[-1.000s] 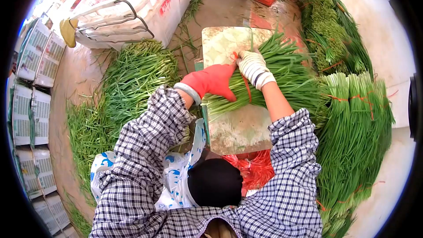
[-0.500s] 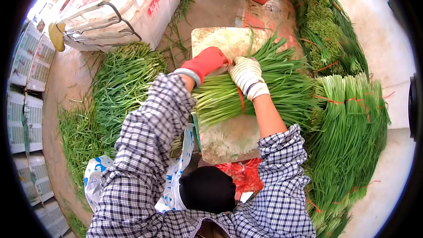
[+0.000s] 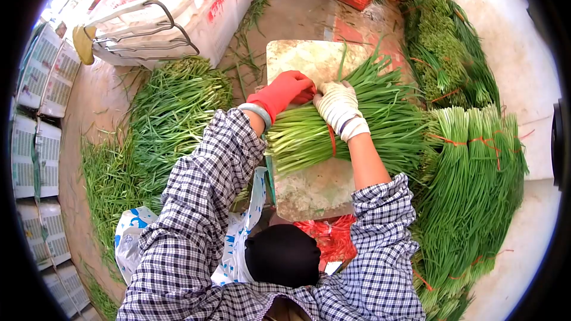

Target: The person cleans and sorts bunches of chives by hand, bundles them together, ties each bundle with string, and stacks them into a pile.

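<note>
A bunch of long green stalks (image 3: 297,137) lies across a worn, stained board (image 3: 312,193), with a red tie (image 3: 332,141) around it. My left hand (image 3: 288,93), in a red glove, is closed at the bunch's upper edge, its fingertips pinched together; what they hold is too small to make out. Right beside it, my right hand (image 3: 340,107), in a cream striped glove, rests on top of the bunch with its fingers bent, close to the red tie. Its fingertips are partly hidden, and whether they grip anything cannot be seen.
Loose green stalks (image 3: 172,119) are heaped at left. Tied bunches (image 3: 470,172) lie at right, with more greens (image 3: 446,47) behind. A white crate (image 3: 214,18) with metal handles stands at upper left. Red ties (image 3: 333,241) lie below the board, near a black rounded object (image 3: 282,255).
My left hand has gone from spread over the stalks to closed at their upper edge. My right hand stays on the bunch, its fingers shifted slightly. The whole view has moved a little.
</note>
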A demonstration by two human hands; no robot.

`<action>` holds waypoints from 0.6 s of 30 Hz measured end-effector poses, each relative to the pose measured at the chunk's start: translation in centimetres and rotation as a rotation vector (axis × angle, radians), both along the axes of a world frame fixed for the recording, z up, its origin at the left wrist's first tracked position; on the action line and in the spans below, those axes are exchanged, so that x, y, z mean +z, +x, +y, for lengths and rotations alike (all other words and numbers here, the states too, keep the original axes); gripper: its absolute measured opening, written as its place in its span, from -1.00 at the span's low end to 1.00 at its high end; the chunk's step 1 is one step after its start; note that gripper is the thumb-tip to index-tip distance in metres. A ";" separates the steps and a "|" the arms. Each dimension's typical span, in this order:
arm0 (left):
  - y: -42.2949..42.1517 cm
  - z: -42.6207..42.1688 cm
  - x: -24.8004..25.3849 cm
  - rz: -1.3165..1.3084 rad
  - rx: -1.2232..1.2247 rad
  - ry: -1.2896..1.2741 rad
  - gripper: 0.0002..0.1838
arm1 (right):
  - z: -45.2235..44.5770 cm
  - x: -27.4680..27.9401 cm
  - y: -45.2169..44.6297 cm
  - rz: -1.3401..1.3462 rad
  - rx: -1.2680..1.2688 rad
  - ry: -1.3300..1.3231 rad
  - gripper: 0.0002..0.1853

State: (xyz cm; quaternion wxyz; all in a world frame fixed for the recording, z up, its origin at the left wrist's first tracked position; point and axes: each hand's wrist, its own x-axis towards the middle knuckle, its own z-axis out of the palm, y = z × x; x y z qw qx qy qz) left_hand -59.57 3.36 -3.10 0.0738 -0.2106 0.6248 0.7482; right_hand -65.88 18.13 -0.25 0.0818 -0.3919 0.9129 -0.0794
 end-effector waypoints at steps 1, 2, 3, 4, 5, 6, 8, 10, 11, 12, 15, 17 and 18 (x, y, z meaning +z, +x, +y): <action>0.0 0.0 0.0 0.001 0.003 0.001 -0.74 | 0.0 -0.2 0.0 0.011 -0.005 -0.016 -0.68; 0.0 0.0 0.0 0.009 0.000 0.006 -0.75 | 0.1 -0.4 0.0 0.020 -0.011 -0.031 -0.68; 0.1 0.0 0.0 0.016 -0.004 0.012 -0.75 | 0.0 0.2 0.1 -0.001 -0.016 0.013 -0.67; 0.1 0.1 0.0 0.015 -0.004 0.012 -0.75 | -0.2 0.5 0.0 -0.002 -0.015 0.014 -0.67; 0.2 0.1 -0.1 0.024 0.000 0.011 -0.72 | -0.4 0.7 0.0 -0.027 -0.023 0.047 -0.67; 0.3 0.2 0.2 0.033 0.006 0.008 -0.70 | -0.4 0.8 -0.1 -0.051 -0.029 0.078 -0.67; 0.4 0.3 0.8 0.007 0.022 0.049 -0.66 | -0.2 0.5 -0.1 -0.069 -0.022 0.035 -0.67; 0.6 0.2 1.2 -0.019 0.039 0.091 -0.63 | -0.3 -0.3 -0.2 0.027 -0.007 0.022 -0.70; 0.6 0.2 1.2 -0.034 0.023 0.084 -0.58 | -0.2 -0.8 -0.3 0.054 0.004 -0.001 -0.70; 0.6 0.3 1.2 -0.050 0.005 0.078 -0.53 | -0.2 -0.8 -0.3 0.054 0.004 0.000 -0.70; 0.5 0.6 0.5 0.033 0.020 0.040 -0.43 | 0.0 -1.1 -0.3 0.106 0.020 -0.043 -0.70; 0.2 0.2 -0.2 0.065 0.004 0.013 -0.34 | 0.0 -1.1 -0.4 0.103 0.019 -0.028 -0.70; 0.2 0.1 -0.3 0.097 -0.010 -0.014 -0.25 | -0.1 -1.0 -0.3 0.099 0.019 -0.013 -0.70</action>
